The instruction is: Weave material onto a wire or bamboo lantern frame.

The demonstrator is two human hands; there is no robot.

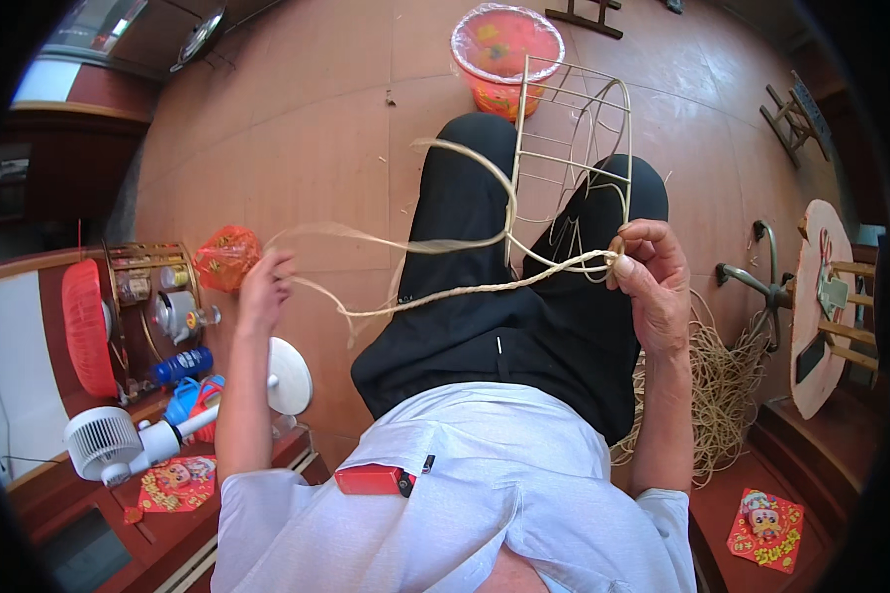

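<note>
Two hands (266,285) (655,284), one frame (574,166), one bucket (494,97)

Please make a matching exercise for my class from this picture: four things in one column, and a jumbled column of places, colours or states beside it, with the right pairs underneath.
Things
1. Twisted cord
2. Barred frame
3. Wastebasket
4. Fan

Descriptions
A. White, at the picture's left
B. Lined with clear plastic
C. Pinched in the fingers of the right hand
D. Pale, with crossbars, at the person's knees

Right pairs: 1-C, 2-D, 3-B, 4-A
</note>
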